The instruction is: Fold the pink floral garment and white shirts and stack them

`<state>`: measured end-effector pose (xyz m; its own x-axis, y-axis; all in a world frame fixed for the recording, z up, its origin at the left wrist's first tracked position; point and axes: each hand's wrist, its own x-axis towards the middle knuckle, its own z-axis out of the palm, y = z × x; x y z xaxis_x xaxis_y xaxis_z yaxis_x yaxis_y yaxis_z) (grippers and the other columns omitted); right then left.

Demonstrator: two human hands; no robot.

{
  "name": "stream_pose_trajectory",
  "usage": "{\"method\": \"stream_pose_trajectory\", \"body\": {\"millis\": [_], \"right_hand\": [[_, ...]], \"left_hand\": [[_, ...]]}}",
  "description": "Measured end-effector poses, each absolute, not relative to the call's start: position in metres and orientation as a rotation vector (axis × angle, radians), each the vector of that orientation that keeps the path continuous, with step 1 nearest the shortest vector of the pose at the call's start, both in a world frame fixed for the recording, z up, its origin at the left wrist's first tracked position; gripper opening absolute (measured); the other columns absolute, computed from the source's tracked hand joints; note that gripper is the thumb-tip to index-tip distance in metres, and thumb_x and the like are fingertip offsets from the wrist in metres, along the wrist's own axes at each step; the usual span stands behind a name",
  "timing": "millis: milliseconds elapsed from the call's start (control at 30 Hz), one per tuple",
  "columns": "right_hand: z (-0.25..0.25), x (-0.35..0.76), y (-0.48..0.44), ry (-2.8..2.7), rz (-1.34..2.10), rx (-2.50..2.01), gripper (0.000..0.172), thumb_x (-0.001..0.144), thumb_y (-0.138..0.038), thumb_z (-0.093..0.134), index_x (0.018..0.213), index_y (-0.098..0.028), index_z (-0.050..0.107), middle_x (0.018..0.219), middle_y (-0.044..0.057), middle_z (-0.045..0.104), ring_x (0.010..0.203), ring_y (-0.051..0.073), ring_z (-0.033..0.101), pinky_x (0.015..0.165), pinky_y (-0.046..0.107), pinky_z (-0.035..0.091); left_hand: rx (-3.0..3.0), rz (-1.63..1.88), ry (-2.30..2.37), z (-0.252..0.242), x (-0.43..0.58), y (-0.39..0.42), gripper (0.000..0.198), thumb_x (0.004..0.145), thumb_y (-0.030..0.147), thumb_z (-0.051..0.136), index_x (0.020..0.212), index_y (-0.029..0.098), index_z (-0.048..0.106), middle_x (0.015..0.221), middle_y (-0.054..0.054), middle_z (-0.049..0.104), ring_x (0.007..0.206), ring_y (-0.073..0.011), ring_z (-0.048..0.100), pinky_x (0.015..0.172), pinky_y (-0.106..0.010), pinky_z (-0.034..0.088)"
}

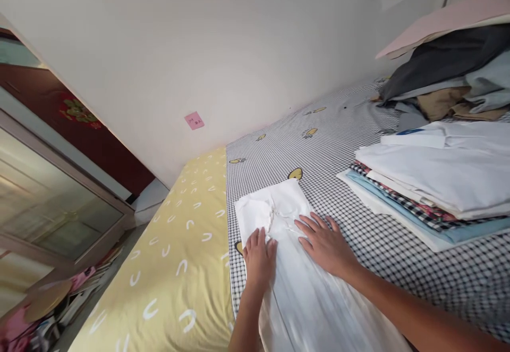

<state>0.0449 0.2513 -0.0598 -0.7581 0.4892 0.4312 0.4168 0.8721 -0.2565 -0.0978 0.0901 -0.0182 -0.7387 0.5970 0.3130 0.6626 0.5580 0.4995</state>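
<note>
A white garment (303,299) lies lengthwise on the checked bedding, its folded upper part with thin ties pointing away from me. My left hand (258,259) rests on the garment's left edge, fingers stretched forward and laid flat. On the other side, my right hand (326,243) presses down with spread fingers near the ties. Neither palm holds anything that I can see. The garment's lower end runs out of the picture between my forearms.
To the right sits a stack of folded clothes (434,171), a white shirt on top. Behind it is a loose heap of dark and brown clothes (446,70). Yellow bedding (187,235) covers the bed's left side. A pink note (194,120) sticks to the wall.
</note>
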Motion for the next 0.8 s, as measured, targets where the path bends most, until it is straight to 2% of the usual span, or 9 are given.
{"method": "stream_pose_trajectory", "body": {"millis": [67,133,200,300,367,467,600,800], "right_hand": [[-0.06,0.045,0.251,-2.55,0.196,-0.66,0.045,0.099,-0.033,0.042,0.141,-0.029,0.059,0.151,0.003,0.056,0.142,0.033,0.043,0.114,0.063,0.029],[-0.06,0.045,0.252,-2.556,0.2,-0.662,0.045,0.099,-0.033,0.042,0.14,-0.029,0.059,0.15,0.004,0.056,0.142,0.033,0.043,0.114,0.063,0.029],[-0.06,0.046,0.252,-2.558,0.203,-0.665,0.044,0.1,-0.034,0.042,0.141,-0.03,0.059,0.15,0.004,0.057,0.142,0.033,0.043,0.114,0.063,0.029],[-0.061,0.046,0.253,-2.549,0.192,-0.661,0.044,0.1,-0.034,0.042,0.141,-0.03,0.058,0.149,0.004,0.058,0.141,0.033,0.044,0.115,0.061,0.028],[-0.06,0.047,0.253,-2.541,0.182,-0.656,0.044,0.1,-0.033,0.043,0.141,-0.029,0.058,0.149,0.004,0.057,0.141,0.032,0.044,0.115,0.06,0.028],[-0.058,0.047,0.252,-2.539,0.192,-0.655,0.044,0.1,-0.033,0.044,0.142,-0.029,0.057,0.15,0.005,0.057,0.142,0.032,0.043,0.115,0.06,0.028],[-0.056,0.047,0.252,-2.541,0.225,-0.651,0.043,0.099,-0.034,0.046,0.14,-0.029,0.058,0.149,0.005,0.058,0.141,0.033,0.043,0.114,0.062,0.029],[-0.056,0.046,0.253,-2.543,0.263,-0.635,0.044,0.098,-0.032,0.047,0.141,-0.03,0.058,0.15,0.006,0.057,0.141,0.034,0.045,0.113,0.065,0.03]], "left_hand": [[-1.164,-0.989,-2.698,-0.013,-0.102,0.086,0.041,0.097,0.042,0.044,0.125,0.026,0.069,0.136,-0.011,0.068,0.131,-0.0283,0.058,0.113,-0.05,0.042],[-1.122,-1.04,-2.697,-0.003,-0.108,0.084,0.053,0.101,0.044,0.028,0.127,0.021,0.068,0.139,-0.015,0.065,0.133,-0.0274,0.056,0.114,-0.049,0.041],[-1.027,-1.022,-2.662,0.005,-0.112,0.085,0.061,0.102,0.047,0.019,0.14,0.018,0.058,0.152,-0.018,0.052,0.144,-0.0288,0.044,0.119,-0.053,0.034],[-1.102,-0.855,-2.674,0.005,-0.113,0.092,0.059,0.102,0.048,0.022,0.156,0.029,0.036,0.168,-0.011,0.029,0.156,-0.0274,0.023,0.123,-0.06,0.021],[-1.269,-0.645,-2.765,-0.004,-0.111,0.1,0.056,0.102,0.047,0.027,0.156,0.034,0.034,0.169,-0.006,0.027,0.157,-0.0266,0.022,0.124,-0.062,0.017],[-1.343,-0.338,-2.88,-0.018,-0.109,0.11,0.056,0.102,0.049,0.029,0.155,0.033,0.036,0.167,-0.005,0.031,0.156,-0.0291,0.021,0.124,-0.066,0.013],[-1.293,-0.139,-2.925,-0.019,-0.108,0.118,0.06,0.102,0.05,0.027,0.158,0.029,0.03,0.169,-0.004,0.025,0.157,-0.0305,0.019,0.124,-0.067,0.016],[-1.256,-0.084,-2.68,-0.029,-0.088,0.094,0.053,0.104,0.035,0.029,0.155,0.027,0.037,0.164,-0.007,0.037,0.152,-0.0285,0.034,0.122,-0.062,0.03]]}}
